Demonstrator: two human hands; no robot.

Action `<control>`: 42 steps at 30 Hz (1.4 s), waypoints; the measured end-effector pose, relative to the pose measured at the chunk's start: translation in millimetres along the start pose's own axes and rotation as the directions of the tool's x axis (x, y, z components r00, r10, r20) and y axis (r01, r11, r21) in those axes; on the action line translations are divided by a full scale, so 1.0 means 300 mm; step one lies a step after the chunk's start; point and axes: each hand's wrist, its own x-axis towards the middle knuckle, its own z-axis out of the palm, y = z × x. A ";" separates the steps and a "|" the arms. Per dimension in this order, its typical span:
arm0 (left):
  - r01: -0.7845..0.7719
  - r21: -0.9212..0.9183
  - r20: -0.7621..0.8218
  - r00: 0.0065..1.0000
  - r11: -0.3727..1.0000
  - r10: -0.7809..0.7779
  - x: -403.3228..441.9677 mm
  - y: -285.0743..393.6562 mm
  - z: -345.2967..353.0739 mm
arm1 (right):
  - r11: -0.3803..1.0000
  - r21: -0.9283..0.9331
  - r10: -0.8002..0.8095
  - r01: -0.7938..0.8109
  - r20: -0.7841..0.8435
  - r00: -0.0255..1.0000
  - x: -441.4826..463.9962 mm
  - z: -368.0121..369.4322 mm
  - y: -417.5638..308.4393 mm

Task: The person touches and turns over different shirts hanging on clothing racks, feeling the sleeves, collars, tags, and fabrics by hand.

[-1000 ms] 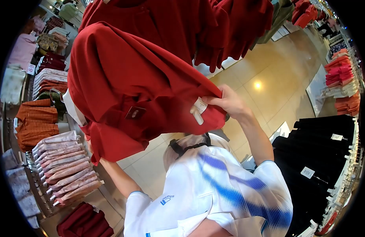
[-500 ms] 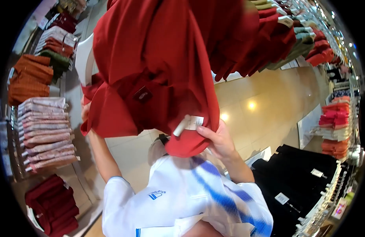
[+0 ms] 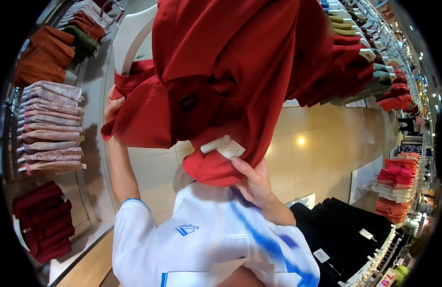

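Right hand has shifted chestward, pinching red garment at white tag. I see left hand grasping the garment's edge.

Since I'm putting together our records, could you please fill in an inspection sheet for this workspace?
Surface: tiled floor reflecting a light; the work is held above it.
Job's things: red garment, with a white hanger showing at its left; white tag and white cylindrical piece near its lower edge.
Clutter: nothing seen loose on the visible floor.
Hands: left hand grips the garment's left side; right hand holds its lower edge, thumb by the tag.
Cables: nothing seen.
Surroundings: patterned pink garments left, black garments right.
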 end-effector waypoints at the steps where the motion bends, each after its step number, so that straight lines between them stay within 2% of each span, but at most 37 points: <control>1: -0.009 0.023 -0.085 0.996 1.000 0.011 0.008 0.010 0.067 | 1.000 0.003 -0.001 0.001 0.001 1.000 0.000 -0.006 0.002; 2: -0.015 0.045 -0.169 0.985 0.999 0.023 0.011 0.015 0.103 | 1.000 0.006 -0.002 0.002 0.001 1.000 -0.001 -0.009 0.004; 5: -0.011 0.006 -0.227 0.974 1.000 0.012 0.008 0.006 0.094 | 0.997 0.081 -0.010 0.009 0.020 1.000 -0.001 -0.007 0.008; 15: -0.035 0.001 -0.112 0.993 0.999 0.035 0.017 0.028 0.124 | 0.997 0.076 -0.008 0.007 0.014 1.000 -0.007 -0.004 0.019; 17: -0.003 -0.005 -0.047 0.999 1.000 0.003 0.020 0.035 0.128 | 0.998 0.059 -0.017 0.017 0.004 1.000 -0.009 -0.004 0.029; 20: 0.010 -0.023 -0.130 0.991 1.000 -0.013 0.015 0.036 0.149 | 0.995 0.095 -0.002 0.001 0.006 1.000 -0.012 -0.008 0.035; 27: 0.006 -0.040 -0.169 0.986 0.999 -0.013 -0.009 0.030 0.130 | 0.995 0.097 -0.037 0.034 0.034 0.999 -0.017 -0.035 0.057; 29: 0.004 -0.002 -0.247 0.969 1.000 -0.004 -0.013 0.034 0.148 | 0.994 0.107 -0.028 0.027 0.009 1.000 -0.018 -0.027 0.060; 32: -0.003 0.003 -0.268 0.963 1.000 0.004 -0.018 0.033 0.152 | 0.994 0.107 -0.022 0.021 0.003 1.000 -0.020 -0.028 0.066; 33: -0.003 0.003 -0.269 0.963 1.000 0.004 -0.017 0.036 0.151 | 0.994 0.107 -0.020 0.020 0.003 1.000 -0.021 -0.027 0.066; 35: -0.011 0.007 -0.151 0.989 1.000 0.012 -0.012 0.041 0.149 | 0.993 0.121 -0.011 0.011 0.001 1.000 -0.022 -0.027 0.066; 39: -0.019 0.014 -0.171 0.985 1.000 0.021 -0.017 0.036 0.132 | 0.994 0.112 -0.001 -0.002 0.029 1.000 -0.021 -0.035 0.070; 42: -0.028 0.006 -0.164 0.986 1.000 0.029 -0.018 0.037 0.135 | 0.999 0.035 -0.029 0.028 0.029 0.999 -0.020 -0.022 0.069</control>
